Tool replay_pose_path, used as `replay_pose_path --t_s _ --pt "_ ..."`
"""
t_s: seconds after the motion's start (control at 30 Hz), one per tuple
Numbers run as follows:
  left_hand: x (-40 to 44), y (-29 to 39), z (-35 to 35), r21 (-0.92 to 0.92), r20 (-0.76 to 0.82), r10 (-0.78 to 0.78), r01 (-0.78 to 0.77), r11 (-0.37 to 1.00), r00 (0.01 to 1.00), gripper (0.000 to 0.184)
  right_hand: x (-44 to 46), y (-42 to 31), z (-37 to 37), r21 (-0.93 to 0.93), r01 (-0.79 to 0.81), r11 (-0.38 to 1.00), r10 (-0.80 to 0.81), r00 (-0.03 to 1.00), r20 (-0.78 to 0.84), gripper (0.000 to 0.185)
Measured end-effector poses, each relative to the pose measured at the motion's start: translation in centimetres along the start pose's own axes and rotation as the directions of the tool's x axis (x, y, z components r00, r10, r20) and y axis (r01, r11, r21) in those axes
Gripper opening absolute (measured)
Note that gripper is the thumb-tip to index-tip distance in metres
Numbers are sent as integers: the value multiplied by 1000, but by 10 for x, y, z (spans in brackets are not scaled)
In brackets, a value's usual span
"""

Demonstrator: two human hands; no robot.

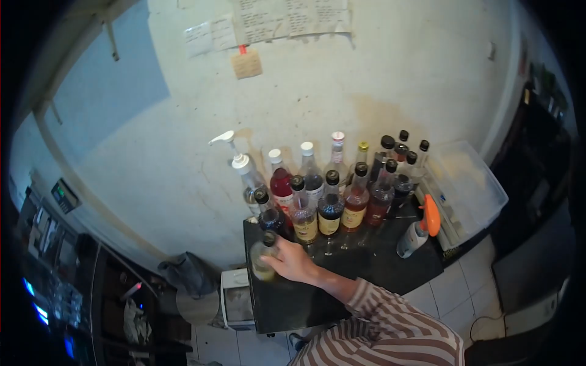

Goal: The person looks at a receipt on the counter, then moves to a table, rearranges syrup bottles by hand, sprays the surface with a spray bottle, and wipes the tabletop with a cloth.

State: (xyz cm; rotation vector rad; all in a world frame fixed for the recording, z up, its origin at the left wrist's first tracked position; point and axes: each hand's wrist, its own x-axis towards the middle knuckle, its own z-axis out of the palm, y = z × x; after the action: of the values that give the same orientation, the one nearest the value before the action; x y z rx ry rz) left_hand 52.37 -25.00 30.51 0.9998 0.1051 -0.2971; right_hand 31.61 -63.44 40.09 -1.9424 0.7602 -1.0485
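Observation:
My right hand (292, 262) reaches in from the lower right, with the striped sleeve (378, 299) behind it. It is closed around a clear glass bottle (262, 268) with a black cap and a pale label, at the left end of the black tabletop (342, 287). The thumb lies along the near side; the other fingers are mostly hidden. Just behind it stands a dark bottle (270, 216). A row of black-capped bottles with cream labels, among them one with dark liquid (330, 210), continues to the right. My left hand is not in view.
Behind stand a pump-top bottle (249, 183), a red-liquid bottle (281, 183) and several others against the wall. A spray bottle with an orange trigger (414, 238) is at the right. Beyond the table's right side sits a clear plastic bin (482, 189). Handwritten papers (262, 24) hang above.

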Motion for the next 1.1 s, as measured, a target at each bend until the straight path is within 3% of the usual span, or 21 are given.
replay_pose_path --t_s 0.03,0.07,0.23,0.27,0.33,0.37,0.4,0.43,0.47,0.53,0.63,0.67,0.73,0.77,0.8,0.83,0.87,0.9,0.97,1.0,1.1 --pt "37 5 -5 -310 131 -191 223 924 973 46 -14 4 -15 12 -73 997 73 997 -8 37" --pt "63 4 -1 -548 309 -326 447 707 894 46 -28 9 -29 28 -141 990 142 990 -18 35" --pt "143 -24 60 -316 715 -294 669 673 634 52 -93 -6 -99 -259 -158 953 52 926 -375 30" --pt "148 -30 79 -292 618 -363 632 718 698 52 -102 -11 -108 -314 -173 933 15 894 -449 31" --pt "135 -39 119 -214 374 -465 562 799 803 51 -122 -20 -122 -340 -423 840 205 827 -523 34" --pt "139 -52 127 -235 390 -504 612 755 771 50 -127 -18 -125 -382 -445 810 134 774 -618 34" --pt "158 -68 118 -265 585 -578 808 526 568 43 -133 -14 -126 -416 -477 774 64 713 -698 35" --pt "160 -87 121 -145 491 -561 698 702 666 34 -136 -12 -129 -448 -443 777 -43 672 -739 33" --pt "159 -102 119 0 408 -508 556 831 759 27 -140 -18 -132 -424 -510 748 13 650 -760 37" --pt "139 -93 138 -76 368 -644 712 698 671 14 -145 -4 -133 -476 -532 701 -123 567 -815 45" --pt "126 -75 152 -108 330 -736 798 592 591 11 -135 -10 -113 -342 -507 791 -228 274 -934 54" --pt "125 -72 152 -106 320 -749 808 580 580 12 -129 -8 -103 -497 -385 778 -386 330 -861 56" --pt "144 -82 128 -77 358 -666 731 678 655 13 -116 -2 -77 -743 -111 661 -666 369 -648 60" --pt "155 -82 116 -61 377 -621 688 724 687 14 -105 -6 -60 -605 -56 794 -512 473 -717 59" --pt "164 -76 108 -109 431 -642 743 660 634 11 -90 -11 -43 -440 -25 898 -347 576 -740 57" --pt "171 -70 101 -155 486 -655 794 587 579 11 -64 -22 -41 -498 -62 865 -325 688 -649 50" --pt "173 -64 95 -196 541 -658 839 507 524 14 -35 -25 -37 -501 22 865 -343 755 -559 48" --pt "149 -43 116 -175 334 -658 730 660 675 34 -13 -25 -22 -258 -28 966 -125 822 -555 53" --pt "151 -39 99 -235 456 -604 743 626 653 44 38 -11 -4 -340 -38 940 -151 846 -512 61" --pt "151 -37 91 -261 515 -571 751 606 640 49 56 -8 1 -345 -87 935 -88 884 -460 61" --pt "143 -34 78 -288 460 -580 731 619 672 48 79 4 11 -336 -200 920 83 940 -331 59"
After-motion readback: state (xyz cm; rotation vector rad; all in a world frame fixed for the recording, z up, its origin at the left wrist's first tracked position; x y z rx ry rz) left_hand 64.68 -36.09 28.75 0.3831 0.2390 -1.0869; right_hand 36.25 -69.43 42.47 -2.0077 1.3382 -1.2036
